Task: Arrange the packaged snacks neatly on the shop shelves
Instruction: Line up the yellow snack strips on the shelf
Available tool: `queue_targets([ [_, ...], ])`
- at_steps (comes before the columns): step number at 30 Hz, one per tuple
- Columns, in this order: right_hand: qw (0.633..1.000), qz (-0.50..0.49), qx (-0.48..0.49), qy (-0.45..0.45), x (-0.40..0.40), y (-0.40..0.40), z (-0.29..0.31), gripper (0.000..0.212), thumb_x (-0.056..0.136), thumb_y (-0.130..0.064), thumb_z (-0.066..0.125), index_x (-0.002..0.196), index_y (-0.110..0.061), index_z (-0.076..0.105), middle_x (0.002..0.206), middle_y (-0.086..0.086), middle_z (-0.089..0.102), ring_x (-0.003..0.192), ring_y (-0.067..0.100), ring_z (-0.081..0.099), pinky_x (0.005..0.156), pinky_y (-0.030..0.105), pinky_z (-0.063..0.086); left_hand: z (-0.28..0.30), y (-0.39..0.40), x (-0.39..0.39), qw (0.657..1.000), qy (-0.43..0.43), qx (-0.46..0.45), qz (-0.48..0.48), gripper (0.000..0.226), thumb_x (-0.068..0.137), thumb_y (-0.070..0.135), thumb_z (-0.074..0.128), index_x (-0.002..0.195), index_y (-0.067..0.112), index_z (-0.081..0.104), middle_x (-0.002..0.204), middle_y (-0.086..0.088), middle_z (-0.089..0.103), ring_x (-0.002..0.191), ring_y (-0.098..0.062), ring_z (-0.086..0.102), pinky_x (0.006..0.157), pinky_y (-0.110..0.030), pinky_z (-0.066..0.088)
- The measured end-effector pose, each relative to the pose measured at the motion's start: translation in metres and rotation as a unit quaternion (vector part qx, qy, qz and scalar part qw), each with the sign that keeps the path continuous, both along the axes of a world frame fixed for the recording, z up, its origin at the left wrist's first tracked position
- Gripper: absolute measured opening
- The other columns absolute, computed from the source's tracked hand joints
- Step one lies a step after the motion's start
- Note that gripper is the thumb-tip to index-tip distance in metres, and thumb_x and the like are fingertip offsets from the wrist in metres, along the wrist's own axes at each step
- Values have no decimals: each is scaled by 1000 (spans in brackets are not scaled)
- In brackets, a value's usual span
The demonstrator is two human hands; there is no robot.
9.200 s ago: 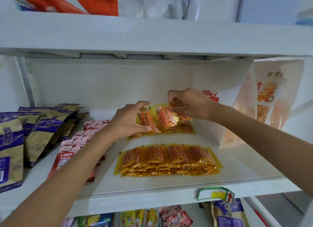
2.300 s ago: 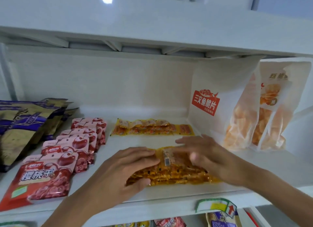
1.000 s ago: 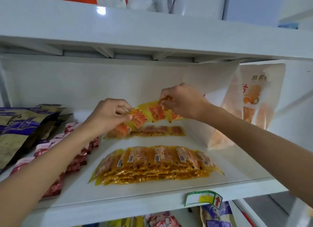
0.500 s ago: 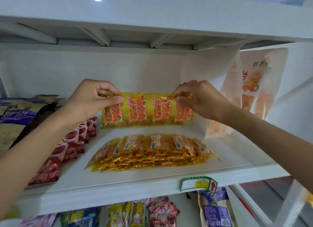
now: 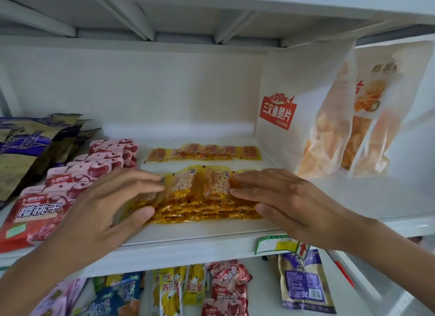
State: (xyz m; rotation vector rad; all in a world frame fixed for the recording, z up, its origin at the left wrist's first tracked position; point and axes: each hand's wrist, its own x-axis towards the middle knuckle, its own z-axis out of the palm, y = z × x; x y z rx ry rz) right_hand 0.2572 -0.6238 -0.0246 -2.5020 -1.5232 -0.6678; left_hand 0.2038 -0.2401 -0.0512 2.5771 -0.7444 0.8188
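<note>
Lowered from mid-air, the yellow plastic snack-strip stack [image 5: 200,198] at the white shelf's [image 5: 193,244] 6 o'clock edge is pressed by flat, spread left hand [image 5: 101,212] and right hand [image 5: 289,202], though uneven pressure could fan the slippery strips.

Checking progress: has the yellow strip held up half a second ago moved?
Yes: the yellow strip came down and forward onto the front stack, away from the back wall.

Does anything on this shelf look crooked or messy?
Mostly tidy. The front stack of yellow snack strips is fanned unevenly under both flat hands, left and right, and the green-and-yellow shelf tag hangs tilted.
</note>
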Motion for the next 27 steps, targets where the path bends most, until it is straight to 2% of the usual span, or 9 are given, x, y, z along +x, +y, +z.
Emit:
queue_targets([
  [3, 1000, -8, 0, 24, 5, 6, 1, 43, 113, -28, 41, 156, -27, 48, 163, -9, 43, 152, 6, 36, 122, 40, 35, 9, -17, 2, 1000, 17, -3, 0, 46, 105, 62, 38, 144, 44, 55, 154, 25, 46, 144, -4, 43, 111, -55, 43],
  [8, 998, -30, -15, 57, 6, 8, -2, 49, 114, -37, 36, 162, -35, 33, 167, -15, 32, 155, 0, 26, 125, 35, 30, 13, -46, 23, 996, 59, 61, -25, 57, 101, 75, 26, 156, 61, 26, 168, 35, 10, 156, 5, 11, 122, -45, 24],
  [12, 994, -45, -13, 97, 5, 5, -4, 57, 113, -42, 34, 166, -37, 14, 171, -20, 19, 156, -2, 17, 127, 33, 27, 1, -47, 30, 995, 66, 66, -39, 57, 98, 81, 25, 153, 66, 23, 162, 44, 10, 151, 16, 7, 118, -30, 23],
  [18, 989, -50, -31, 135, 2, 1, -13, 58, 112, -43, 34, 166, -35, 15, 173, -23, 3, 160, 3, 3, 130, 37, 16, -8, -47, 32, 993, 50, 97, -40, 59, 99, 81, 26, 155, 66, 15, 165, 40, 7, 155, 8, 6, 120, -34, 25],
  [20, 981, -45, -20, 190, 3, 1, -8, 55, 111, -48, 32, 164, -40, 22, 171, -28, 9, 159, -1, 6, 130, 38, 17, -8, -47, 32, 994, 39, 94, -42, 60, 99, 80, 30, 155, 65, 17, 165, 39, 9, 155, 8, 7, 121, -34, 26],
  [21, 968, -43, 0, 249, 4, 2, -1, 54, 108, -56, 28, 161, -44, 30, 168, -32, 15, 157, -4, 10, 128, 37, 19, -9, -47, 32, 994, 30, 92, -40, 60, 99, 80, 32, 156, 63, 19, 165, 38, 12, 155, 8, 10, 120, -36, 29],
  [23, 935, -45, 64, 346, 12, 11, 23, 57, 103, -67, 20, 153, -52, 43, 161, -36, 30, 152, -10, 22, 122, 28, 23, -11, -47, 33, 996, 9, 84, -38, 60, 100, 77, 37, 157, 59, 26, 166, 34, 20, 154, 5, 18, 117, -38, 37],
  [25, 932, -60, 134, 333, 39, 23, 42, 52, 108, -59, 25, 152, -45, 48, 157, -29, 44, 146, -7, 36, 120, 20, 29, -11, -48, 33, 996, -2, 77, -34, 61, 100, 76, 39, 157, 57, 29, 166, 31, 23, 154, 2, 22, 115, -40, 39],
  [27, 949, -107, 106, 277, 87, 37, 50, 47, 111, -47, 35, 154, -33, 47, 157, -17, 48, 142, 1, 46, 119, 22, 34, -11, -49, 34, 996, -10, 84, -30, 61, 100, 77, 39, 157, 57, 29, 167, 31, 22, 155, 2, 21, 116, -39, 37],
])
